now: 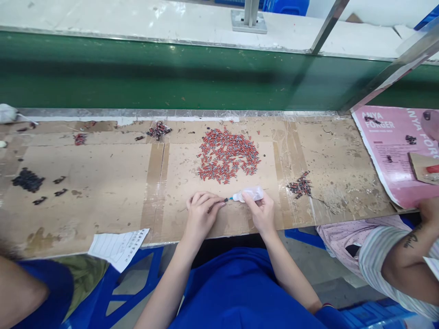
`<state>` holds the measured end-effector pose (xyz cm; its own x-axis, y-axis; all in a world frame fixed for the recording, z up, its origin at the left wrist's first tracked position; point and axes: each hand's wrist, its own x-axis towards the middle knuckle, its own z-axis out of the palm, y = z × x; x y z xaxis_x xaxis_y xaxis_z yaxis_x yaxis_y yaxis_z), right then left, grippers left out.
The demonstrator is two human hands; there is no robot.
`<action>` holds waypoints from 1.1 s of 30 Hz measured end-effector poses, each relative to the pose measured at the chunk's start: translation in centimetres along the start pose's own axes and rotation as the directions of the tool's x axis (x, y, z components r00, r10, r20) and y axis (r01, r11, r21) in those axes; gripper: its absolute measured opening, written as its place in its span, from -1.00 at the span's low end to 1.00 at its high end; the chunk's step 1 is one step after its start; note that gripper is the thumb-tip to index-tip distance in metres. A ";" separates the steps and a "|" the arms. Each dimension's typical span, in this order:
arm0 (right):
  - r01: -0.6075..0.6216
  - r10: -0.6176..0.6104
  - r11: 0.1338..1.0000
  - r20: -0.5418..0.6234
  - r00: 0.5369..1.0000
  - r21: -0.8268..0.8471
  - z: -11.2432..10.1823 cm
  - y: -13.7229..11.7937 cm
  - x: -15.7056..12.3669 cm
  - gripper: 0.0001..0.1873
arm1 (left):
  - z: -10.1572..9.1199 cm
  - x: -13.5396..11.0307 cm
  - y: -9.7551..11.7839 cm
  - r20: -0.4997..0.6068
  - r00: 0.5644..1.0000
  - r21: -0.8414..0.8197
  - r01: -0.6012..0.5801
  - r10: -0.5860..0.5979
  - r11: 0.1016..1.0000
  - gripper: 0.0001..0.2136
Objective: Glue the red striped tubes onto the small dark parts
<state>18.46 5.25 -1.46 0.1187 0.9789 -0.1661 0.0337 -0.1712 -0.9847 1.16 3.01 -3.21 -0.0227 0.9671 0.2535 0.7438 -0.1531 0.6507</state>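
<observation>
Between the thumb and fingers of my left hand (203,211) is a small black part (225,199), too small to name exactly. My right hand (263,211) grips a clear squeeze bottle (252,193) lying nearly level. Its thin blue nozzle (231,198) points left, at or touching the black part; I cannot tell which. Beyond both hands, a wide pile of small red and grey parts (226,155) is spread on the cardboard. A smaller heap of dark and red pieces (300,185) lies right of my right hand.
Cardboard (113,183) covers the bench, bordered at the back by a green belt (137,73). Black pieces (28,180) and another dark heap (159,131) lie leftward. A paper sheet (120,246) overhangs the front edge. Co-workers sit on both sides; a pink poster (387,155) lies right.
</observation>
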 end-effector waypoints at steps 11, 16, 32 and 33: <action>0.128 -0.105 0.989 -0.272 0.957 0.070 -0.8 -0.5 0.8 -0.61 | -1.0 0.6 0.3 0.132 0.985 -0.073 0.121 -0.111 0.990 -0.92; 0.191 -0.177 0.981 -0.215 0.960 0.043 -1.2 -0.1 1.9 -0.56 | -1.4 2.4 0.4 0.057 0.985 -0.034 0.166 -0.164 0.986 -0.87; 0.514 -0.652 0.740 -0.275 0.707 -0.435 -1.4 0.1 -1.0 -0.65 | 0.4 4.3 1.9 -0.063 0.948 0.198 0.317 -0.311 0.928 -0.87; 0.531 -0.647 0.738 -0.211 0.733 -0.416 -1.1 -0.2 -1.4 -0.75 | 0.2 4.1 2.1 -0.056 0.956 0.178 0.294 -0.288 0.939 -0.87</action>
<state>19.36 3.76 -1.00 0.2743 0.8048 0.5263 0.5010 0.3476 -0.7926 2.76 6.65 -0.95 -0.2735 0.9572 0.0947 0.8106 0.1764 0.5584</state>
